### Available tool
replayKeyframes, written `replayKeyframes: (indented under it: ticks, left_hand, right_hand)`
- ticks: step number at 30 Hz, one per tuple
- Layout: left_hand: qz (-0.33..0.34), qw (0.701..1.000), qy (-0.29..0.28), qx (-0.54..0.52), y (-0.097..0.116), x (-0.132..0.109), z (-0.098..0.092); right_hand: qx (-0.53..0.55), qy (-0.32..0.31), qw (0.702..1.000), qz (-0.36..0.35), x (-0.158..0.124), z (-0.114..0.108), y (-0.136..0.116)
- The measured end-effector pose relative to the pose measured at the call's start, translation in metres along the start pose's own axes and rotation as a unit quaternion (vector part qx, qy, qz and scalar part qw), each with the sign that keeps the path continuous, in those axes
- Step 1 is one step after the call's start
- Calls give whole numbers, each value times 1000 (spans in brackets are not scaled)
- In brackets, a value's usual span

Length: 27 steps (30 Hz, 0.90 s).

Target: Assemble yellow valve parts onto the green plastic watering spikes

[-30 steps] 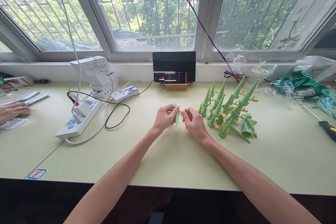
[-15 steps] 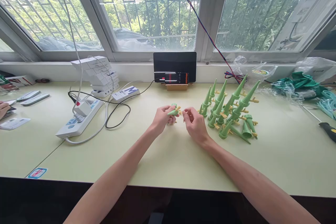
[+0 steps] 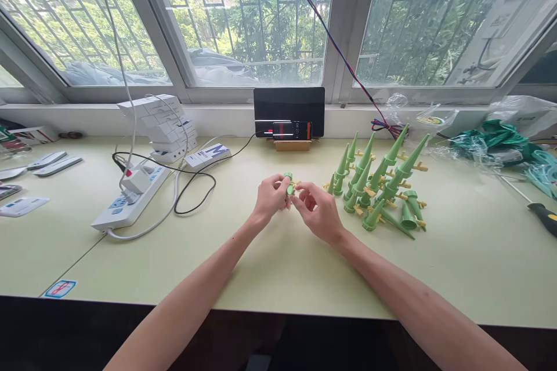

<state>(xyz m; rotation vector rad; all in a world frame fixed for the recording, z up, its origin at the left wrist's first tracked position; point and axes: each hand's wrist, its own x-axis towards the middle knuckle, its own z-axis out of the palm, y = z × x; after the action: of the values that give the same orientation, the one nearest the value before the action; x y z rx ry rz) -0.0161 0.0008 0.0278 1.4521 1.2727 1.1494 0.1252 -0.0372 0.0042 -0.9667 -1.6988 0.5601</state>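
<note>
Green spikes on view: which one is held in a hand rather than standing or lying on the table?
The green spike in the left hand; the other spikes are grouped on the table, beyond the right hand.

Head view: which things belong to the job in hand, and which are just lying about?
Likely in the job:
green spike, in the left hand, right hand at it
group of green spikes with yellow fittings, to the right

Seemingly just lying about:
power strip
white boxes
phone
screwdriver
</note>
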Motion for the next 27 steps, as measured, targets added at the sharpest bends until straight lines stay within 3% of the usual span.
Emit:
replayKeyframes:
  ticks: [12,27]
  left_hand:
    - [62,995,9,80,-6,0,0]
    - [89,990,-11,110,-4,-4,4]
  right_hand:
    - [-23,20,1000,-3,0,0,4]
    - [-50,95,994,-8,2,-2,0]
